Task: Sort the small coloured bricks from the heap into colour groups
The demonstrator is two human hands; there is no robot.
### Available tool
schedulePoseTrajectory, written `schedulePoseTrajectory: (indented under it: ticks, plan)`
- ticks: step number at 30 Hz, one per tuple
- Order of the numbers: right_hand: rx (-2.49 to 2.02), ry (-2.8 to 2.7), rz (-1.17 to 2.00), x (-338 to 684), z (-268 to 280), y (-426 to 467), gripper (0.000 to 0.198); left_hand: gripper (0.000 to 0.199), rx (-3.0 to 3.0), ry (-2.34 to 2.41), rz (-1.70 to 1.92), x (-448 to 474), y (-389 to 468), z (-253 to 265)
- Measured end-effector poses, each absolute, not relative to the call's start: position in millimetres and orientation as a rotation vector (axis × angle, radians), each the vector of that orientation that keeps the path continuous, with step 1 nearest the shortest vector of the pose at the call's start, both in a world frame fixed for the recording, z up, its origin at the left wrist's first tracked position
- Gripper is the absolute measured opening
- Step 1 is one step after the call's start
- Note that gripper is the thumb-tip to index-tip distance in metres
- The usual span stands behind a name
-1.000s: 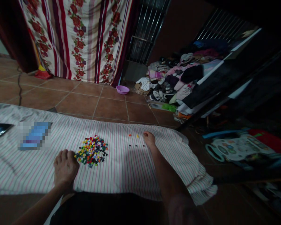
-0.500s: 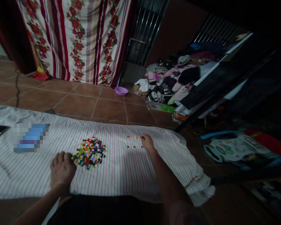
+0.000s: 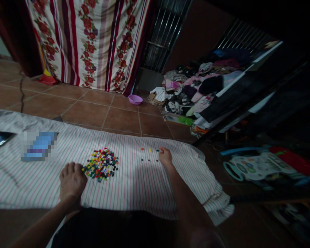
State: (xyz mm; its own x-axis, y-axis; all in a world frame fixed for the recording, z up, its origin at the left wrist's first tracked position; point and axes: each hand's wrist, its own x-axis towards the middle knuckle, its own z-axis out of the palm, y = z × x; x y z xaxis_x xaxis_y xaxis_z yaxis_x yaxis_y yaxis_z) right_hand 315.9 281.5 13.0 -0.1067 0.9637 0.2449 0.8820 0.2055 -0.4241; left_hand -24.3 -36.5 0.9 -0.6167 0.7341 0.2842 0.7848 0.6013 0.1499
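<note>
Right hand has shifted slightly aside, baring more of the green piece

Its thumb and fingers are drawn together at the green piece's right edge; whether they grip it or only touch it, I cannot tell. Half a second ago they covered more of it. It sits on the striped cloth, lined up with the yellow piece and orange piece, so I judge its placing all but done, with three above the three dark pieces.

Farther out, the left hand lies palm down, fingers loosely extended and apparently holding nothing, just beside the pile of coloured pieces. Its pose looks unchanged; the whole view has shifted a little.
</note>
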Motion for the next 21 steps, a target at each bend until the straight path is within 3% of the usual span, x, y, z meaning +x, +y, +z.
schedulePoseTrajectory:
  ticks: [9, 17, 21]
  plan:
    - [-1.556, -2.101, 0.339, 324.9, 1.7, 230.1, 0.023, 0.028, -1.27, -2.639, -0.394, -23.7, -37.5, 3.3]
    - [-1.395, -2.092, 0.277, 304.0, 20.5, 219.9, 0.027, 0.028, -1.257, -2.689, -0.462, -22.2, -36.4, 8.8]
    - [-1.176, -2.16, 0.468, 262.9, 19.8, 186.7, 0.026, 0.028, -1.223, -2.682, -0.471, -23.2, -34.7, 5.2]
